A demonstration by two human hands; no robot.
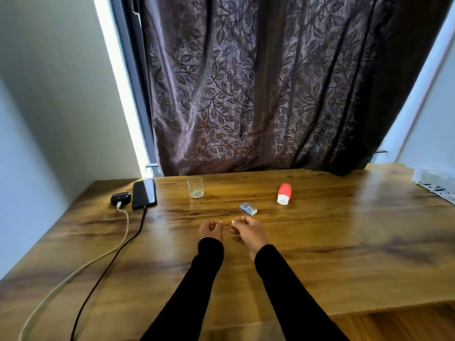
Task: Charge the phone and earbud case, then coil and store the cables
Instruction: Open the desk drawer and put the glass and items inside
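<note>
A black phone (144, 193) lies at the table's far left with a black cable (108, 267) plugged into its near end. Beside it on the left sits a black earbud case (120, 198) with a white cable (81, 267) plugged in. Both cables trail across the table toward the near left edge. My left hand (210, 231) and my right hand (247, 231) hover side by side over the middle of the table, fingers loosely curled, holding nothing that I can see. Both hands are well to the right of the phone and cables.
A clear drinking glass (195, 187) stands behind my hands. A small blue-grey box (248, 208) lies just beyond my right hand. A red bottle with a white cap (284, 193) lies on its side further right. A white object (435, 183) sits at the far right edge of the wooden table (344, 242), and a dark curtain hangs behind it.
</note>
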